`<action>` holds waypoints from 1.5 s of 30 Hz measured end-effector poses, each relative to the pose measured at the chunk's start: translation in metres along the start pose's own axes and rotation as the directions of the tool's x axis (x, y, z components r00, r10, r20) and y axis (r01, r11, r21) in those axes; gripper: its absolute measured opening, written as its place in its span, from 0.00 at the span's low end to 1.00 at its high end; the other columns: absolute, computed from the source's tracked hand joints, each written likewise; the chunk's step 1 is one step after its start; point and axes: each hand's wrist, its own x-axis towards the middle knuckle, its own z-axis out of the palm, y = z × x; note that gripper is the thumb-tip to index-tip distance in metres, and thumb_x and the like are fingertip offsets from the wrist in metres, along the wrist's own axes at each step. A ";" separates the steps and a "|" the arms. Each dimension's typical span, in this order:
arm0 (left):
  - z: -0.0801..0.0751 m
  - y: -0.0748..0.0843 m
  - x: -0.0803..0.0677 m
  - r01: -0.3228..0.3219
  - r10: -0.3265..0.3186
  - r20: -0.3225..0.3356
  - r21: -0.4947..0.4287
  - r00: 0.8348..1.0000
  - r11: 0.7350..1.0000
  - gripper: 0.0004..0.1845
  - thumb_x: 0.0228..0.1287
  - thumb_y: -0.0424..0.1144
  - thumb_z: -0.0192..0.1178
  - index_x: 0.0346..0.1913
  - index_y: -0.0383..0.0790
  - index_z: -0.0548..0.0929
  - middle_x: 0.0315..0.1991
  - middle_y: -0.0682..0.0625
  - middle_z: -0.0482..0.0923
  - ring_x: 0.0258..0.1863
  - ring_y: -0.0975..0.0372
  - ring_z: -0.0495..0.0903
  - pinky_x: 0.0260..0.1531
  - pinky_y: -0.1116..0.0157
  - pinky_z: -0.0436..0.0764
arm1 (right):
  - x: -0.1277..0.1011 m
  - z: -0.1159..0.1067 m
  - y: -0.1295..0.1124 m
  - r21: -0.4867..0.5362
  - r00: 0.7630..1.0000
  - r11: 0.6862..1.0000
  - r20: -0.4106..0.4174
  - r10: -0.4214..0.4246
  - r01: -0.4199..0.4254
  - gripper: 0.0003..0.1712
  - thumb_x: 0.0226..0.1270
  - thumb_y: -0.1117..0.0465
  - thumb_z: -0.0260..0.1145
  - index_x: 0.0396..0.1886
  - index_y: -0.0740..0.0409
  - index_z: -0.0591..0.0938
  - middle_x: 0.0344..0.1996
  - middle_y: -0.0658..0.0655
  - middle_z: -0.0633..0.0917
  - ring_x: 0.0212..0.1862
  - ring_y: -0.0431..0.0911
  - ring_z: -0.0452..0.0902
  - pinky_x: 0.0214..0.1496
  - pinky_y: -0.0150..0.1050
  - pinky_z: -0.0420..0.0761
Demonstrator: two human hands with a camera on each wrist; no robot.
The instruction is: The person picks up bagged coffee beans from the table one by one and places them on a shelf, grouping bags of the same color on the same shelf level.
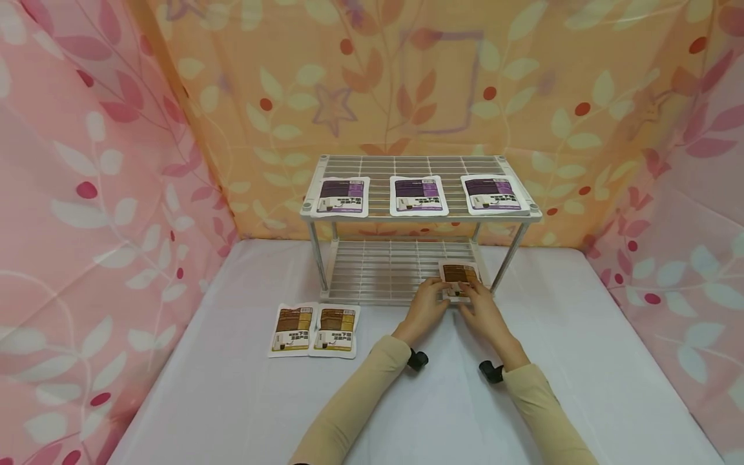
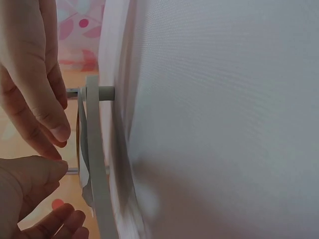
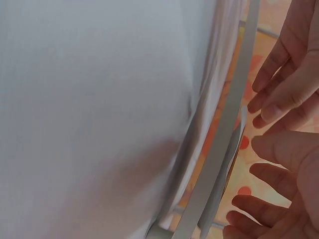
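Three purple-label pouches lie in a row on the top tier of the white wire rack: left pouch, middle pouch, right pouch. Top row looks done.

Bottom tier: only one brown-label pouch so far, at the front right corner, its near edge about over the rack's front rail. Both hands are on it. Left hand touches its left near edge; right hand touches its right near edge. Fingers look fairly straight, more nudging than clamping, though exact contact is too small to tell. Wrist views show loose, extended fingers beside the rail.

Two more brown-label pouches wait side by side on the white tabletop, left of the rack, untouched. By the layout, approx. 4 of 6 placed, w/ the fourth not fully settled.
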 end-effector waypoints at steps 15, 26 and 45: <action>-0.018 -0.015 -0.024 -0.028 0.025 -0.049 -0.055 0.999 0.998 0.20 0.60 0.37 0.62 0.56 0.45 0.79 0.58 0.44 0.73 0.58 0.55 0.72 0.55 0.60 0.75 | 0.000 0.017 -0.026 0.146 0.992 0.985 -0.096 -0.079 0.092 0.24 0.57 0.70 0.65 0.55 0.71 0.75 0.56 0.76 0.71 0.60 0.71 0.61 0.59 0.66 0.63; -0.032 -0.029 -0.038 -0.047 0.045 -0.086 -0.026 0.995 0.999 0.20 0.59 0.36 0.62 0.56 0.42 0.78 0.55 0.45 0.74 0.56 0.55 0.74 0.53 0.61 0.76 | 0.000 0.024 -0.039 0.201 0.993 0.974 -0.076 -0.088 0.102 0.24 0.57 0.69 0.66 0.55 0.70 0.75 0.55 0.72 0.73 0.61 0.69 0.62 0.59 0.65 0.64; -0.056 -0.043 -0.059 -0.068 0.067 -0.044 -0.021 0.997 0.997 0.19 0.60 0.37 0.62 0.55 0.42 0.78 0.57 0.43 0.73 0.57 0.53 0.73 0.56 0.57 0.74 | -0.006 0.044 -0.060 0.318 0.993 0.941 -0.013 -0.120 0.117 0.23 0.60 0.68 0.63 0.56 0.69 0.74 0.53 0.69 0.75 0.56 0.64 0.70 0.56 0.59 0.71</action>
